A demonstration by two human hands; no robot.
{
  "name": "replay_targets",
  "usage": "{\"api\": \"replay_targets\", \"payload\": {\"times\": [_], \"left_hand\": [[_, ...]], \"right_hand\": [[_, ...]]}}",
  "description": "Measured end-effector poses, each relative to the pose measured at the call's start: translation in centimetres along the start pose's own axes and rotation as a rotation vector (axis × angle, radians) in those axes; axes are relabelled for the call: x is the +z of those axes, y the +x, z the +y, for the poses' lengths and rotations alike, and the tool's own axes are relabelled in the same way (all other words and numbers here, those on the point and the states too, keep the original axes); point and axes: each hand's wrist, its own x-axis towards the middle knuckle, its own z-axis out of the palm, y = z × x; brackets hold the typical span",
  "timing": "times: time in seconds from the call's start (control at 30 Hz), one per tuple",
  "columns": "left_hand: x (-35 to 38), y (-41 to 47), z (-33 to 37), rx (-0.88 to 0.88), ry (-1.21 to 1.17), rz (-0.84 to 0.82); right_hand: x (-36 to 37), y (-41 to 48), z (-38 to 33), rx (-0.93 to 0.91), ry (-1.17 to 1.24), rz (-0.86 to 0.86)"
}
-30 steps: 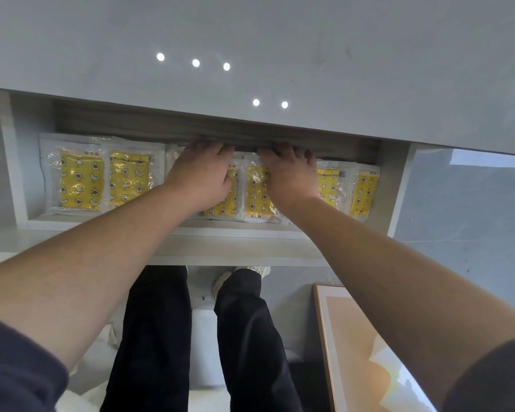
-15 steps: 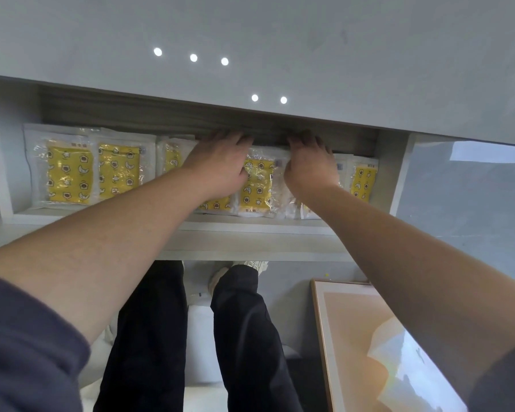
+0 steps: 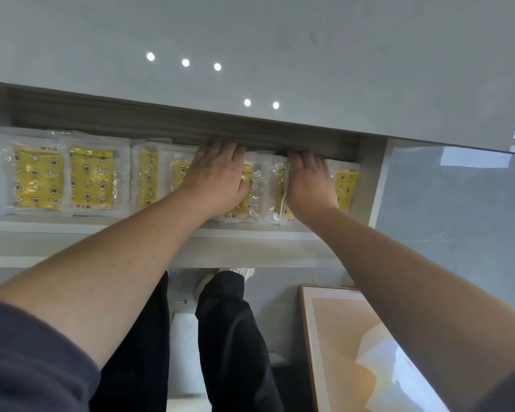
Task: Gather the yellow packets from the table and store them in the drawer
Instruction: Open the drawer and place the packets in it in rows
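An open white drawer [image 3: 161, 233] under the grey table top [image 3: 280, 40] holds a row of several yellow packets in clear wrappers. Two packets lie flat at the left end [image 3: 39, 178] [image 3: 91, 178], and another [image 3: 147, 179] overlaps the middle ones. My left hand [image 3: 217, 176] lies flat, palm down, on the middle packets. Just right of it, my right hand [image 3: 308, 182] presses flat on the packets there, beside the last packet [image 3: 347, 185] at the drawer's right wall. Both hands' fingertips reach under the table edge and are partly hidden.
No packets lie on the visible part of the table top, which reflects ceiling lights. Below the drawer are my legs in dark trousers [image 3: 235, 337] and a framed picture [image 3: 339, 337] leaning at the lower right on the grey floor.
Both hands stayed flat on the packets and shifted slightly to the right along the row. The middle packets were nudged rightward, with more of the third packet now showing.
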Motion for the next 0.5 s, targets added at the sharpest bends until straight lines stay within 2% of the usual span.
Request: {"api": "replay_targets", "payload": {"times": [0.1,0.23,0.37,0.5], "left_hand": [[-0.7,0.9,1.0,-0.002,-0.01,0.022],[-0.5,1.8,3.6,0.078,-0.05,0.015],[-0.4,2.4,4.8,0.065,-0.061,0.009],[-0.5,2.7,5.1,0.068,-0.044,0.002]], "right_hand": [[-0.5,0.3,0.8,0.0,0.012,0.023],[-0.5,0.1,3.1,0.153,0.022,-0.001],[-0.2,-0.3,4.0,0.111,0.015,-0.011],[-0.2,-0.1,5.0,0.204,0.034,-0.017]]}}
